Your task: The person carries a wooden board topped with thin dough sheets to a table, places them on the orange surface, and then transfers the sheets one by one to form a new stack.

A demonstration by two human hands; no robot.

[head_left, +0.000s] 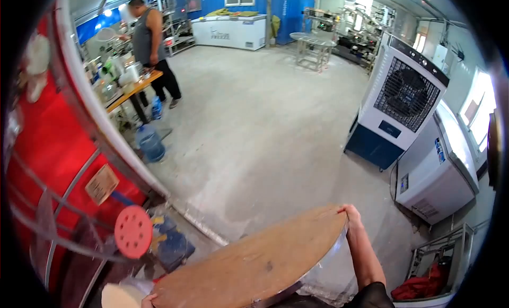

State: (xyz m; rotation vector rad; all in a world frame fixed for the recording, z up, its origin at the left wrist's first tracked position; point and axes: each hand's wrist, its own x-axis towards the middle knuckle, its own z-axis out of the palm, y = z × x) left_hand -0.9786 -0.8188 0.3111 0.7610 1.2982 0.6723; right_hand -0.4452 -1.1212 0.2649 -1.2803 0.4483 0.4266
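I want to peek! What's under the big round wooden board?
Under the wooden board, held by the right hand and left hand, only a metal rim and concrete floor show. The rest is covered.

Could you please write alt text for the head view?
Two hands, right hand and left hand, grip opposite edges of a round wooden board over a concrete floor. A person stands at a far bench; an air cooler stands right.

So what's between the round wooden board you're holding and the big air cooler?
In the head view, only bare concrete floor lies between the wooden board and the air cooler. The right hand holds the board's far edge.
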